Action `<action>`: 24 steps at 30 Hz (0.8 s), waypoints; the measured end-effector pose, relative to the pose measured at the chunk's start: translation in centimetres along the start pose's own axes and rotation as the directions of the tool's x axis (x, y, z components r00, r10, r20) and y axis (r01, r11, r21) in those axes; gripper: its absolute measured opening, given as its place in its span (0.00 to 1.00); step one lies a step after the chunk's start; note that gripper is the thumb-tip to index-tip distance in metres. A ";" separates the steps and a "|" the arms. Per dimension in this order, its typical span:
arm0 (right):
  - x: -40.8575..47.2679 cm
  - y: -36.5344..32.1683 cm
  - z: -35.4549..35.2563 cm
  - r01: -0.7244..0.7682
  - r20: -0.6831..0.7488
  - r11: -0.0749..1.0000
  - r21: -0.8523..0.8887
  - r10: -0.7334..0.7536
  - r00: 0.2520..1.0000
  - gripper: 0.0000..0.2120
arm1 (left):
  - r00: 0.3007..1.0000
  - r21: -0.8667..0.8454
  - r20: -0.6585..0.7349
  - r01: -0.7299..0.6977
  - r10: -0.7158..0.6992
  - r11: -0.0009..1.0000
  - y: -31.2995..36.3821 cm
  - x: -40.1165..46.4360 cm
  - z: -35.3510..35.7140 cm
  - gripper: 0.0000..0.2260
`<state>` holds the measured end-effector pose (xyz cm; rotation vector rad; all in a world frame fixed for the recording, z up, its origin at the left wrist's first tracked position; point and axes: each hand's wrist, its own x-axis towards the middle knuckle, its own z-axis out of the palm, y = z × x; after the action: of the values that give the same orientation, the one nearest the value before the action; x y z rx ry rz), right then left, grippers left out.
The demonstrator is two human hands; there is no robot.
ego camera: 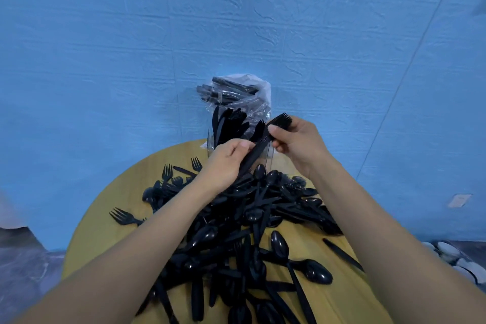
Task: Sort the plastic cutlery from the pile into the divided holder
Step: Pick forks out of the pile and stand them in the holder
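A big pile of black plastic cutlery (252, 221), spoons, forks and knives mixed, covers the middle of the round wooden table (105, 218). At the table's far edge stands the clear divided holder (218, 139) with knives and forks upright in it. Just in front of the holder, above the pile, my right hand (299, 144) grips a bunch of black forks (280, 121) near their tines. My left hand (226, 163) holds the handle end of the same bunch.
A clear plastic bag (236, 92) of wrapped black cutlery leans on the blue wall behind the holder. Loose forks (123, 217) lie at the table's left, a lone knife (342, 254) at its right. Pebbles (452, 255) sit on the floor to the right.
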<state>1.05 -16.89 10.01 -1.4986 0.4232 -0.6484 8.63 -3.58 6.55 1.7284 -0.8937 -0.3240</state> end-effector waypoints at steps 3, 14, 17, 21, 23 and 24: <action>3.0 -0.2 -1.3 0.046 -0.150 0.999 -0.017 -0.048 0.988 0.06 | 0.987 0.441 -0.068 -0.102 0.147 0.892 -2.1 2.4 -0.9 0.12; 9.4 3.5 -0.8 0.129 -0.439 0.953 -0.273 -0.243 0.865 0.06 | 0.917 0.833 0.220 -0.354 0.332 0.426 -6.6 5.0 -0.7 0.23; 9.8 4.8 0.6 0.219 -0.319 0.868 -0.446 -0.383 0.867 0.10 | 0.907 0.835 0.212 -0.362 0.364 0.415 -7.1 5.1 -0.8 0.22; 10.0 6.7 1.5 0.226 -0.053 0.517 -0.826 -0.470 0.881 0.12 | 0.914 0.820 0.221 -0.364 0.341 0.443 -7.0 5.2 -0.7 0.23; 9.6 7.1 1.6 0.177 0.021 0.354 -0.918 -0.401 0.916 0.15 | 0.919 0.815 0.225 -0.360 0.324 0.455 -7.0 5.3 -0.8 0.23; 9.4 7.1 1.6 0.158 0.034 0.322 -0.933 -0.359 0.933 0.16 | 0.921 0.814 0.227 -0.358 0.316 0.458 -6.9 5.3 -0.9 0.24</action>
<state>10.21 -21.95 4.28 -2.6932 0.7837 -0.8652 15.56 -5.95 1.73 2.3494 -1.5756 0.4579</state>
